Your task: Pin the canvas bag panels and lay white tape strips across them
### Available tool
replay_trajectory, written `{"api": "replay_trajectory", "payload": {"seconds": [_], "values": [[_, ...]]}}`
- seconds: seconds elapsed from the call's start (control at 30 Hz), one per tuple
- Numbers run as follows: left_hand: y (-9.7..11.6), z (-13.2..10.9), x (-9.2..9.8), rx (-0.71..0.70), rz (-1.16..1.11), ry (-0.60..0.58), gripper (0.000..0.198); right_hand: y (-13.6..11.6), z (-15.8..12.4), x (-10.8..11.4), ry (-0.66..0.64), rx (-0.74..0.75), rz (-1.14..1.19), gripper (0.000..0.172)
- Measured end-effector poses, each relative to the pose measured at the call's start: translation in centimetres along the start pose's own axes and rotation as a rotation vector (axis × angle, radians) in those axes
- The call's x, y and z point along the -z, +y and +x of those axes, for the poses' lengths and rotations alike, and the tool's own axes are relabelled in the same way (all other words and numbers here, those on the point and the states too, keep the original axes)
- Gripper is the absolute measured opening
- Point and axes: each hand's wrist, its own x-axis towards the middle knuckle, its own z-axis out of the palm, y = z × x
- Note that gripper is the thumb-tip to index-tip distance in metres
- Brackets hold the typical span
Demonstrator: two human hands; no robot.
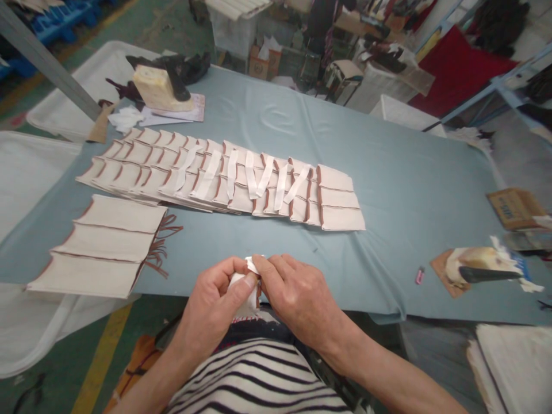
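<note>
Close to my body at the table's front edge, my left hand (222,290) and my right hand (295,287) meet over a small white cloth piece with a brown edge (248,296). The fingers of both are closed on it, and they hide much of its shape. Beyond them lies a long overlapping row of cream fabric panels with brown trim (340,198). Several white strips (209,172) rest across that row. To the left, a separate stack of cream panels (106,244) has loose brown strands (159,247) sticking out on its right side.
A blue-grey cloth covers the table (409,213). At the right are a yellowish block with a black handle (483,270), a small pink item (420,275) and a cardboard box (515,208). Another such block (157,89) stands at the back left. White tubs (38,190) flank the table.
</note>
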Motion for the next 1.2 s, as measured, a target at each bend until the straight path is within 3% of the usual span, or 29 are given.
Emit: {"api": "replay_trajectory", "payload": {"seconds": [0.9,1.1,1.2], "values": [[0.0,0.4,-0.1,-0.019,-0.009,0.019,0.038,0.0,-0.4,-0.3,-0.08,-0.019,0.015,0.018],[1.0,0.3,-0.2,-0.137,0.188,0.094,0.029,1.5,0.4,1.4,-0.322,-0.045,0.361,0.021],[1.2,0.5,-0.5,-0.238,0.305,0.124,0.023,2.0,0.6,1.6,-0.307,-0.123,0.502,0.02]]}}
